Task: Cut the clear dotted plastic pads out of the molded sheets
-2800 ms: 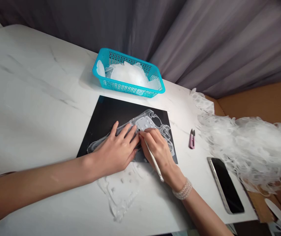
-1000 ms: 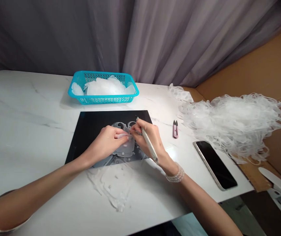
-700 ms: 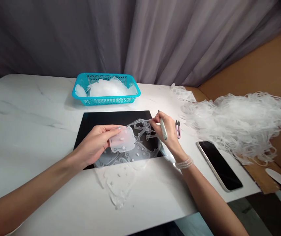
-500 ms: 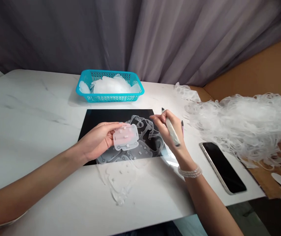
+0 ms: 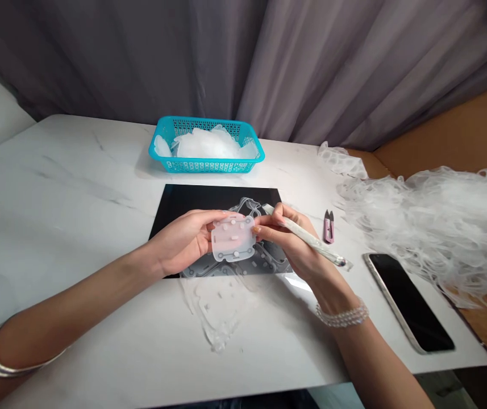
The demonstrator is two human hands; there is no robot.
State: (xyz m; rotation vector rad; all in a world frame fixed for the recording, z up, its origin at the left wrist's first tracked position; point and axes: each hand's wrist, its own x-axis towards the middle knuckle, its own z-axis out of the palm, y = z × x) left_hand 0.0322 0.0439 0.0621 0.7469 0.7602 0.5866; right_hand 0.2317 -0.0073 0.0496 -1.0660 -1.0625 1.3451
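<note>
My left hand (image 5: pixel 187 241) is closed on the left side of a small translucent silicone piece (image 5: pixel 233 241) with raised nubs and notched edges. At its right edge, the fingertips of my right hand (image 5: pixel 296 238) touch the same piece. A white-handled, wrapped pen-like tool (image 5: pixel 311 237) lies held in my right hand, its tip pointing up and left. Below both hands, a clear molded silicone sheet (image 5: pixel 217 307) lies partly over a black mat (image 5: pixel 196 196) and partly on the white table.
A blue basket (image 5: pixel 209 166) of translucent pieces stands at the back. To the right are pink thread snips (image 5: pixel 329 227), a phone (image 5: pixel 411 301) and a large heap of clear silicone scraps (image 5: pixel 439 221). A grey curtain (image 5: pixel 141 62) hangs behind the white table (image 5: pixel 76 176).
My right hand has come in to touch the piece's right edge, and the tool in it has swung to point up-left. The thread snips are now uncovered. The whole view has shifted slightly.
</note>
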